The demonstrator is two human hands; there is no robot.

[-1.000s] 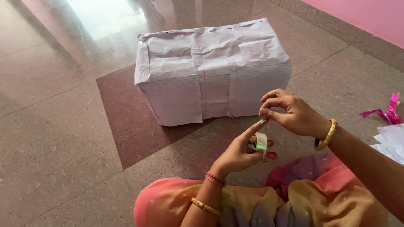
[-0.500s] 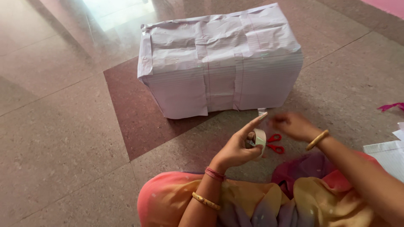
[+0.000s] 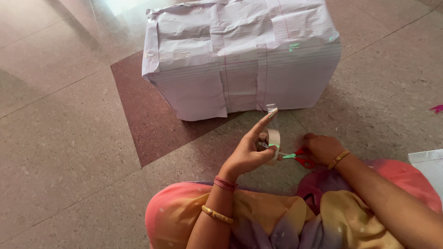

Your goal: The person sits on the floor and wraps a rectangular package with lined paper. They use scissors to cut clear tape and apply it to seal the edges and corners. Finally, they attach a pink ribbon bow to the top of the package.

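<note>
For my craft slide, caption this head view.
Left hand holds a tape roll; right hand rests on red scissors before a paper-wrapped box.

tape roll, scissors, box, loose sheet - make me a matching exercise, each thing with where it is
Things:
1. roll of tape
2. scissors with red handles
3. box wrapped in lined paper
4. loose lined sheet

Places:
A. at the right edge of the view, on the floor
B. on the floor ahead of the person
C. held in the left hand, a short end of tape stuck to the raised forefinger
D. on the floor under the right hand

Pairs: 1-C, 2-D, 3-B, 4-A
</note>
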